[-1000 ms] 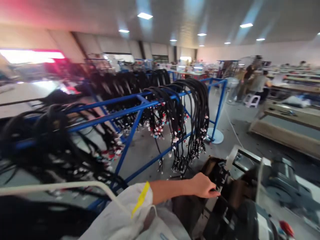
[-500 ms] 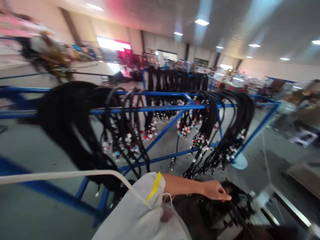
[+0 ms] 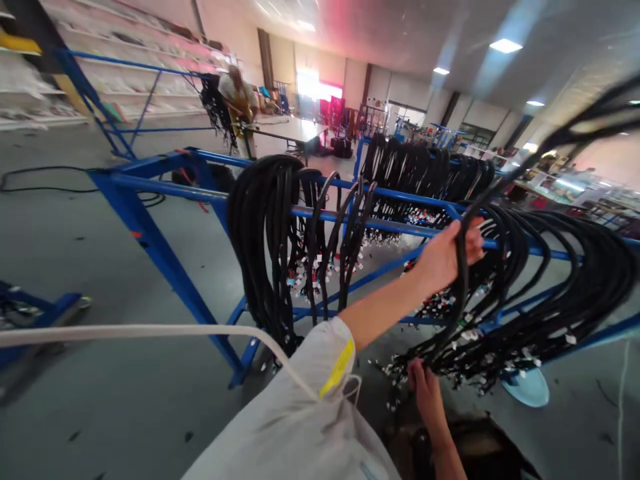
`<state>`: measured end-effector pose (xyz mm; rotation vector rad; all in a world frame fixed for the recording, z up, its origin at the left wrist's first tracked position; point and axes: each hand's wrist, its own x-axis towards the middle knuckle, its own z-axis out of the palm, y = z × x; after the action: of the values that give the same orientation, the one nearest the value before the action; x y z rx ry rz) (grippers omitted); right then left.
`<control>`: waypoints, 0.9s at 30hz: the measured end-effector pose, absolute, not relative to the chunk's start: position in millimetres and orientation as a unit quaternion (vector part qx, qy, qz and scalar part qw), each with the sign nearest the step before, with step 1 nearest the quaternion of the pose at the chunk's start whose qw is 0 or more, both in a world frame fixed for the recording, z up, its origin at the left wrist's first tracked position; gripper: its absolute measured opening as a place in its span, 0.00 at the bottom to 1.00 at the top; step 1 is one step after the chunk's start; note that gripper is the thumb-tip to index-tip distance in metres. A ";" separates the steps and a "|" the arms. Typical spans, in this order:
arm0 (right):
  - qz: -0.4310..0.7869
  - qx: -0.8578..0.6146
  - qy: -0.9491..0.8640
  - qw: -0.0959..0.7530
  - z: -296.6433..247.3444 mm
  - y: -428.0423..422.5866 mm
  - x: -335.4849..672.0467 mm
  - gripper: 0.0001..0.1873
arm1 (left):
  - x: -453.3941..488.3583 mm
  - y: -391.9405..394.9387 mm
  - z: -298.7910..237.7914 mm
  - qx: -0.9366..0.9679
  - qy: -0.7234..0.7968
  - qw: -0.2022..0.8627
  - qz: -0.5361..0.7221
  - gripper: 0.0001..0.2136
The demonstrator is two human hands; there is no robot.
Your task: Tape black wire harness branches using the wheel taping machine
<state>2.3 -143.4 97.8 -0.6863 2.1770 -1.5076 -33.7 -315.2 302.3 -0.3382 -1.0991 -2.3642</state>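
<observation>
My left hand (image 3: 453, 250) is closed round a black wire harness (image 3: 463, 287) at the height of the blue rail. The harness's upper part swings up and out to the right, blurred. Lower down, my right hand (image 3: 425, 383) has its fingers closed on the harness's lower end, among small white connectors; its fingertips are partly hidden. More black harnesses (image 3: 595, 287) hang over the blue rack (image 3: 385, 225) to the right of my hands. Another thick bundle (image 3: 260, 240) hangs over its left part, with several single loops between.
A second rack of black harnesses (image 3: 400, 173) stands behind. A person (image 3: 239, 100) works by a white-topped table (image 3: 295, 128) at the far left. Below my right hand is a dark open container (image 3: 493, 443). A pale round disc (image 3: 527, 387) lies on the floor at right.
My view has turned left. My left hand has risen from low over the dark container to the rack rail, holding a harness. My right hand has come into view below it.
</observation>
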 end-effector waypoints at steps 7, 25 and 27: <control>-0.639 -0.279 0.716 -0.031 219.8 -248.7 -62.8 0.26 | 114.7 -451.8 221.5 0.142 -0.612 0.690 -0.360 0.16; -0.263 -0.584 0.735 -0.222 289.2 -424.3 -45.7 0.26 | 120.7 -496.9 156.9 0.158 -0.643 0.558 -0.500 0.21; -0.257 -0.588 0.729 -0.240 276.1 -408.3 -31.3 0.26 | 114.3 -495.0 153.1 0.136 -0.655 0.502 -0.548 0.21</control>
<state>-31.3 -408.3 276.1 -2.1958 2.7221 -0.9590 114.3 -495.0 153.1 0.3277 -1.5822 -1.3239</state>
